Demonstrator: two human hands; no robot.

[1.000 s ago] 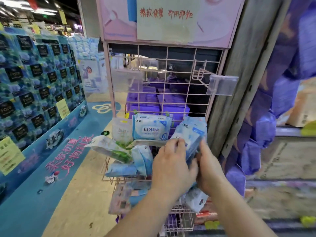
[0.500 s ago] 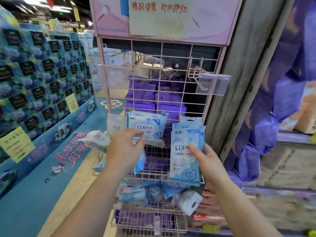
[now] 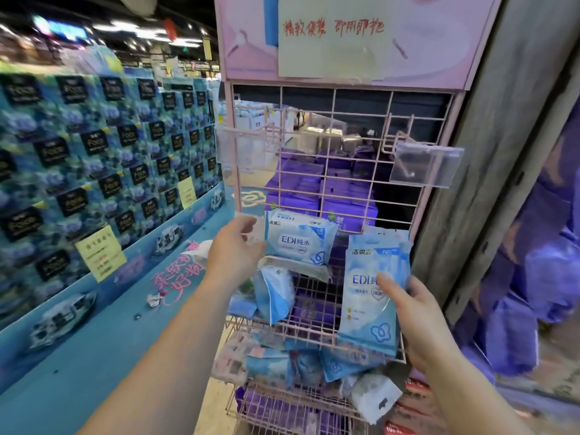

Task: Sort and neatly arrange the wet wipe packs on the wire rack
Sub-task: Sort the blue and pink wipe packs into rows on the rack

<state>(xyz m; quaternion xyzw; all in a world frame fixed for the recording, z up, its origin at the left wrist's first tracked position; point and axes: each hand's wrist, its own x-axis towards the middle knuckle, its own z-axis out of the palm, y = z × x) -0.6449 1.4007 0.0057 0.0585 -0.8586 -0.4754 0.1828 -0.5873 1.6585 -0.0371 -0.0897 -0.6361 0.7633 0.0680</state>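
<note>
A pink wire rack [image 3: 342, 183] stands in front of me. My right hand [image 3: 417, 321] holds a small stack of light-blue wet wipe packs [image 3: 370, 287] upright against the right side of the rack's basket. My left hand [image 3: 235, 249] touches the left edge of another blue wipe pack [image 3: 298, 238] that stands on edge in the basket's upper part. Below it a blue-white pack [image 3: 276, 296] leans tilted. Several more packs [image 3: 314, 365] lie jumbled in the lower basket, with a white pack [image 3: 373, 400] hanging over its front.
A clear plastic price holder [image 3: 425, 166] juts from a hook at the rack's upper right. A wall of blue tissue packs [image 3: 94, 158] stands to the left. Purple packs [image 3: 332, 196] are stacked behind the rack, and a wooden post [image 3: 502, 152] rises to its right.
My hands have parted. The right hand has turned its packs upright at the basket's right side. The left hand has risen to the standing pack.
</note>
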